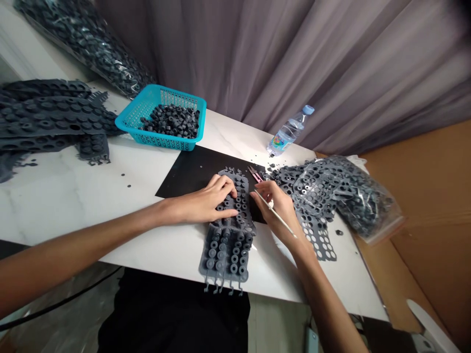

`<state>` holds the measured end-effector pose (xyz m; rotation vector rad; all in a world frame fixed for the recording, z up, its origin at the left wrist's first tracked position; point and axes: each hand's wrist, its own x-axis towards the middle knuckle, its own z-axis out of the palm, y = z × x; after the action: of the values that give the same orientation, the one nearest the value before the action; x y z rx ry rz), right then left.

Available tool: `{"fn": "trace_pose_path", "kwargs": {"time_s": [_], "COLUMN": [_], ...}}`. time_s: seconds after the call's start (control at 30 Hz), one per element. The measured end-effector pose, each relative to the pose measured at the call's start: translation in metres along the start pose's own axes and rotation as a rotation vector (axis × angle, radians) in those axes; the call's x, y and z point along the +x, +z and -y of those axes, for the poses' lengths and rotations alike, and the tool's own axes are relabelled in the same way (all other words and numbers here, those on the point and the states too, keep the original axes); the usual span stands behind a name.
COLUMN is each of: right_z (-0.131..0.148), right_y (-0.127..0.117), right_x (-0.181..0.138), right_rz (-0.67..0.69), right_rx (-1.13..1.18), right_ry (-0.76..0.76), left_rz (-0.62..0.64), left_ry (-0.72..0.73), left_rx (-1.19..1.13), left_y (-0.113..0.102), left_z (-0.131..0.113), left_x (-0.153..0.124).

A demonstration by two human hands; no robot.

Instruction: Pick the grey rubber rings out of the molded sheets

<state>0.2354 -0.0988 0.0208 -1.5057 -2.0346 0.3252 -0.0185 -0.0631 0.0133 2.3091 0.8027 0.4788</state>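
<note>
A dark grey moulded rubber sheet [241,240] with rows of small round rings lies lengthwise before me, partly on a black mat [184,169] and reaching the table's front edge. Across its upper half rests my left hand [217,198], thumb and fingers apart, pressing it down. My right hand [274,206] is closed around a thin pale stick [275,214] just right of the sheet. The stick slants back over the wrist; its working end is too small to make out. Beyond this hand lie small pink-handled snips [254,174].
A blue basket [158,142] holds loose black rings. More moulded sheets [47,115] and a full plastic bag [91,44] are on the left. A water bottle [289,132] leans at the back. Punched-out sheets [312,189] and a clear bag [371,211] lie right.
</note>
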Motion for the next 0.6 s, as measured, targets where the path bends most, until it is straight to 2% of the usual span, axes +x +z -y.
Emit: {"fn": "trace_pose_path", "kwargs": {"time_s": [0.13, 0.23, 0.4, 0.6], "right_z": [0.012, 0.018, 0.02, 0.02], "right_y": [0.006, 0.009, 0.011, 0.015], "right_x": [0.0, -0.001, 0.0, 0.004], "right_rz": [0.044, 0.117, 0.191, 0.204], "right_rx": [0.077, 0.09, 0.104, 0.074], "right_ry": [-0.105, -0.16, -0.226, -0.282], "left_rz": [0.035, 0.024, 0.004, -0.028], "left_ry": [-0.045, -0.021, 0.016, 0.006], "left_rx": [-0.061, -0.031, -0.009, -0.057], "left_y": [-0.013, -0.018, -0.015, -0.011], "left_z": [0.004, 0.01, 0.015, 0.015], "left_x": [0.002, 0.003, 0.005, 0.005]}}
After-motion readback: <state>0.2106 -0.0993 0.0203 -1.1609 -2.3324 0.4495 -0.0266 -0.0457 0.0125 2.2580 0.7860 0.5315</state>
